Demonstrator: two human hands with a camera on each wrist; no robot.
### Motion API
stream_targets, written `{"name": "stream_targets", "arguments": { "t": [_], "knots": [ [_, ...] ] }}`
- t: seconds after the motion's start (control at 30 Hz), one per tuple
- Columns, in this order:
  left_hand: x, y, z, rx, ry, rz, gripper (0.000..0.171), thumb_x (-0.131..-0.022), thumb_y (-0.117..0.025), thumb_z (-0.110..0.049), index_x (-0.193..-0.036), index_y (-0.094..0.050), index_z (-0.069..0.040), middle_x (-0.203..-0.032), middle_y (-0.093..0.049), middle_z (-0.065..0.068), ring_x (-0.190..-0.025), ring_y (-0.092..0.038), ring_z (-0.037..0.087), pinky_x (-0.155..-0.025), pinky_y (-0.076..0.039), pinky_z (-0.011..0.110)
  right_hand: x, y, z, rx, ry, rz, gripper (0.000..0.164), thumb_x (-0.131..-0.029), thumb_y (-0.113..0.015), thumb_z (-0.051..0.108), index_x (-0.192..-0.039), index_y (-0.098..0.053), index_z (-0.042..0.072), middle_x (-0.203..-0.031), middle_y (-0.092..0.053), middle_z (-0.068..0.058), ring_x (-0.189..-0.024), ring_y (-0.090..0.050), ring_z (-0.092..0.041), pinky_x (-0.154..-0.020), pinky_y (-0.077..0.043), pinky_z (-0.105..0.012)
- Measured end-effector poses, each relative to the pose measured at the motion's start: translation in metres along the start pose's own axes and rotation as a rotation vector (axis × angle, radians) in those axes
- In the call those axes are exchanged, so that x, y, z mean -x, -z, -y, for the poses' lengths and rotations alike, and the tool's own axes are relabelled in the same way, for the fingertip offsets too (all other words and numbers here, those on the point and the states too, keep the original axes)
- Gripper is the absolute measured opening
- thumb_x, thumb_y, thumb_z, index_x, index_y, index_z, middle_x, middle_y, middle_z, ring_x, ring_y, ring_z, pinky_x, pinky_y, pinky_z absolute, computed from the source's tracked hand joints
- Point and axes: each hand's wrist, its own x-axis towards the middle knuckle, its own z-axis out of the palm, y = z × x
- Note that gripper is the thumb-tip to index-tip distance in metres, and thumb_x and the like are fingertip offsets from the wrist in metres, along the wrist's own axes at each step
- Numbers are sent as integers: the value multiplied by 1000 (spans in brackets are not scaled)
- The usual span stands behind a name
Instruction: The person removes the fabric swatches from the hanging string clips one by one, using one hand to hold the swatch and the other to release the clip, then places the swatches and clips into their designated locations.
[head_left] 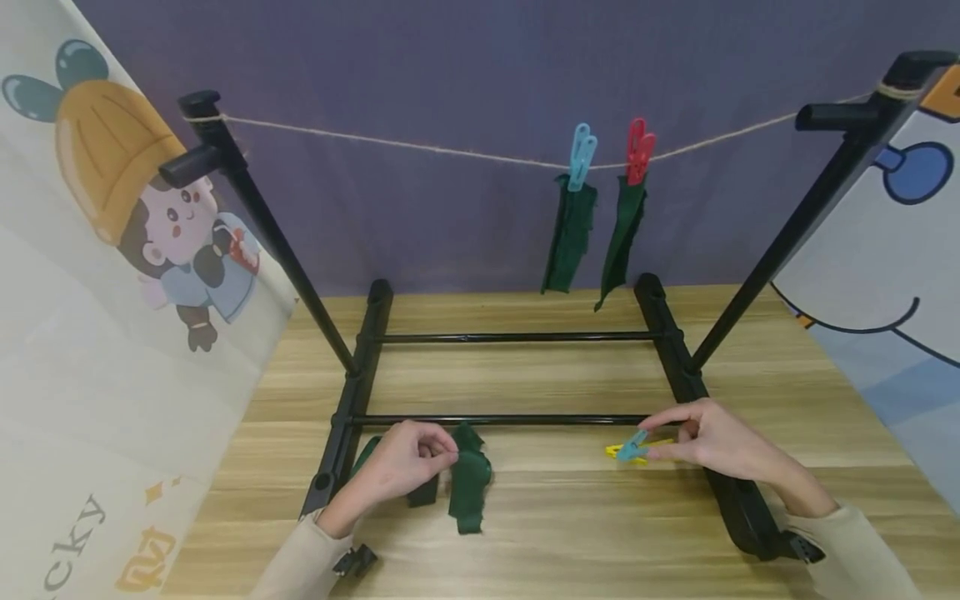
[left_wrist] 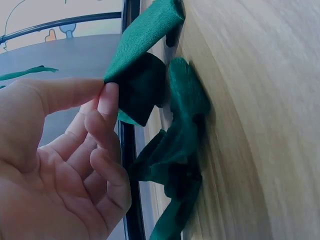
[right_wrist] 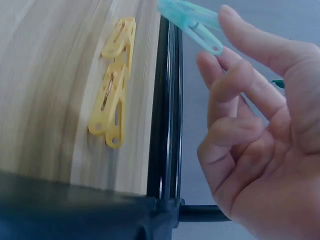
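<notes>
My left hand (head_left: 408, 461) pinches a strip of green cloth (left_wrist: 142, 37) between thumb and forefinger, lifting it off the table. More green cloth (left_wrist: 187, 110) lies crumpled beside it on the wood. In my right hand (head_left: 708, 437) a light blue clothespin (right_wrist: 192, 22) is held by its handle ends between thumb and fingers. Below it, yellow clothespins (right_wrist: 112, 95) lie on the table. On the string (head_left: 420, 148) hang two green cloth strips (head_left: 572, 237), one under a blue clothespin (head_left: 581, 157), the other under a red clothespin (head_left: 637, 152).
A black rack (head_left: 795, 212) stands on the wooden table (head_left: 555, 517), its two posts carrying the string. Low crossbars (head_left: 517, 337) join its feet. Behind rises a purple-grey backdrop (head_left: 450, 75), with cartoon-printed panels (head_left: 97, 333) to either side.
</notes>
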Motion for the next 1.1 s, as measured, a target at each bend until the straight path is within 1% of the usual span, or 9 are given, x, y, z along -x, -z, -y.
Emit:
{"name": "stream_targets", "arguments": {
  "t": [0.07,0.27,0.4,0.5,0.53,0.63,0.73,0.83,1.1],
  "knots": [
    [0,0,1,-10,9,-11,5,-98,-77,-21,-94,-79,-19,-86,-74,-8,-69,-61,7,-62,-49,23,0,1,0,-2,-17,31,39,-91,-86,28,-123,-78,7,-55,-40,13,-47,-27,-1,-43,-28,-21],
    [1,-3,5,-33,26,-14,7,-98,-77,-22,-94,-79,-17,-85,-73,-8,-62,-58,6,-56,-46,23,-1,2,-4,29,-39,117,41,-90,-86,30,-122,-78,5,-55,-49,11,-45,-33,0,-42,-32,-20],
    [1,-5,6,-55,27,-25,5,-97,-79,-22,-93,-79,-19,-85,-73,-8,-60,-57,6,-53,-45,24,-5,3,-3,102,-14,141,39,-88,-88,30,-117,-79,7,-78,-70,6,-49,-34,0,-45,-35,-20],
    [1,-5,7,-64,30,-28,5,-97,-79,-22,-92,-79,-20,-85,-72,-8,-60,-57,6,-53,-45,24,-7,4,-1,138,-43,159,35,-86,-90,30,-113,-79,11,-100,-75,0,-52,-38,-1,-48,-37,-20],
    [0,-5,8,-66,32,-26,5,-97,-79,-22,-92,-79,-21,-86,-72,-9,-60,-57,6,-53,-45,24,-8,5,-1,132,-59,172,34,-85,-90,29,-113,-79,11,-102,-76,-2,-54,-42,-3,-49,-39,-21],
    [-1,-6,10,-72,32,-19,5,-97,-79,-22,-92,-79,-21,-87,-73,-9,-60,-57,5,-55,-46,23,-7,4,-2,100,-109,214,32,-85,-91,26,-111,-78,11,-103,-74,-4,-61,-53,-7,-53,-46,-23],
    [-1,-7,12,-78,24,-16,5,-97,-79,-23,-92,-79,-21,-88,-74,-8,-62,-58,5,-57,-46,23,-6,3,-5,83,-101,234,29,-85,-90,22,-109,-78,9,-104,-75,-4,-69,-60,-10,-56,-50,-25],
    [-1,-7,14,-74,21,-18,6,-97,-79,-23,-92,-79,-20,-88,-74,-8,-62,-59,5,-58,-47,23,-7,2,-5,86,-95,223,28,-85,-91,21,-107,-77,10,-103,-75,-4,-71,-61,-10,-57,-51,-25],
    [-1,-7,17,-60,23,-23,7,-97,-79,-25,-93,-79,-19,-89,-75,-8,-62,-59,5,-57,-46,23,-8,-2,-3,82,-104,221,31,-84,-91,22,-108,-77,9,-100,-73,-4,-63,-56,-9,-54,-46,-23]
  ]
}}
